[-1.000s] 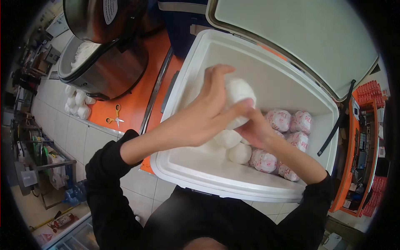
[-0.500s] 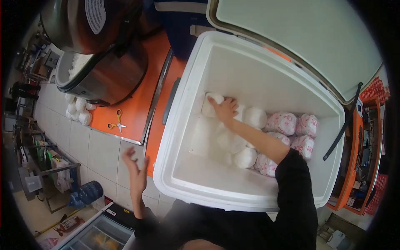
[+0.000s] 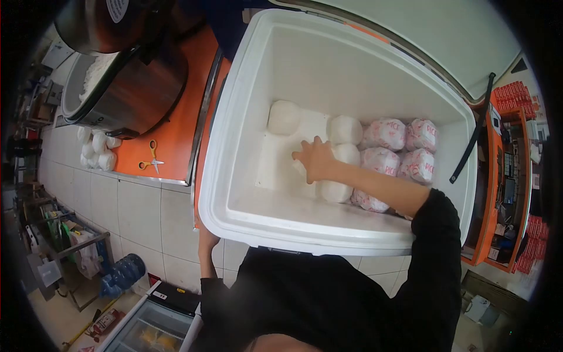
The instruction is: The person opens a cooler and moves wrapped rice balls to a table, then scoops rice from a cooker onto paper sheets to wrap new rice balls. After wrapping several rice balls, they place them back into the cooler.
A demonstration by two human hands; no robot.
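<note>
My right hand reaches into a white cooler box, fingers spread and pointing down over a white wrapped bundle that it partly hides. To its right are more plain white bundles, beside several wrapped in paper with red "RICE" print. Another white bundle stands alone in the far left corner of the box. My left hand is low at the box's near left corner, its fingers hidden by the rim.
The box's lid stands raised behind it. At left, a large rice cooker holding rice sits on an orange counter. Yellow-handled scissors and a pile of white bundles lie near it. A glass-topped freezer stands lower left.
My right hand has left the corner bundle and moved nearer me, toward the other bundles. My left hand has dropped from the air to the box's near corner. The view has shifted.
</note>
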